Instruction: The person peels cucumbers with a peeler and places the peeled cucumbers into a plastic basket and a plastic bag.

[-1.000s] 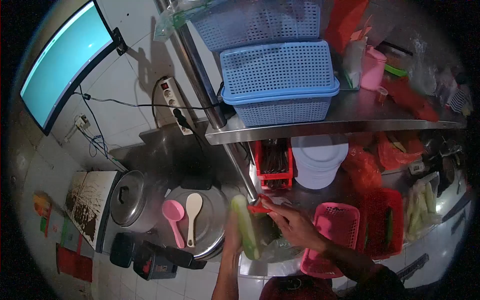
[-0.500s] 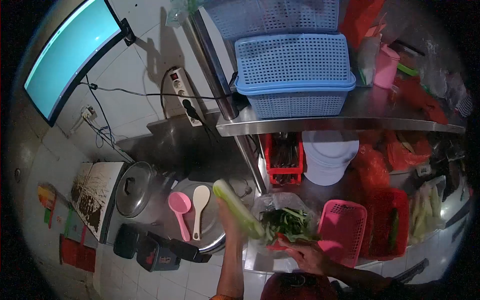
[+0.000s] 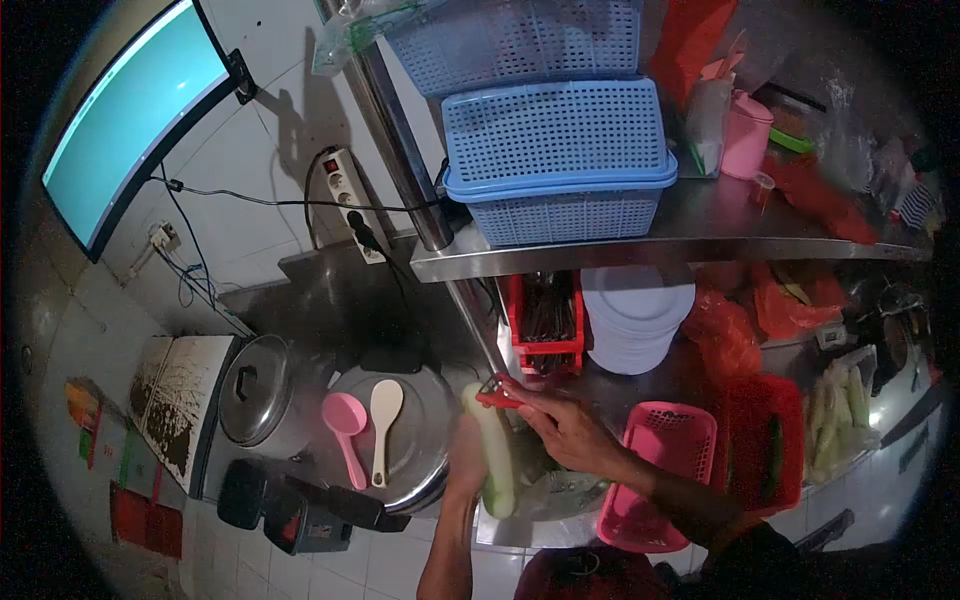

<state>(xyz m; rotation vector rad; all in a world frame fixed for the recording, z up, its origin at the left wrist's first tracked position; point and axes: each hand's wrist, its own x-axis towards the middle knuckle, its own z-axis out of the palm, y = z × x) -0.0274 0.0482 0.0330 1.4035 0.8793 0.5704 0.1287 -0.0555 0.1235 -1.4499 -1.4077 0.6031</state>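
A long pale, peeled cucumber [image 3: 492, 455] is held nearly upright in my left hand [image 3: 463, 458], whose fingers wrap its left side. My right hand [image 3: 572, 430] is closed on a red peeler [image 3: 500, 391], its metal head at the cucumber's upper end. Behind and below my right forearm lies a clear plastic bag [image 3: 565, 495], and dark green peelings in it are mostly hidden now. Right of that sits a pink basket [image 3: 660, 520], partly covered by my forearm.
A red basket [image 3: 790, 480] holding a green cucumber stands at right. Left, a pink ladle [image 3: 345, 415] and cream rice paddle [image 3: 385, 410] rest on a round metal lid [image 3: 430, 420]. A steel shelf [image 3: 560, 260] with blue baskets [image 3: 560, 130] overhangs the counter.
My right hand and the peeler have risen from over the bag to the cucumber's upper end. The cucumber has turned from slanted to nearly upright. The view has shifted slightly.
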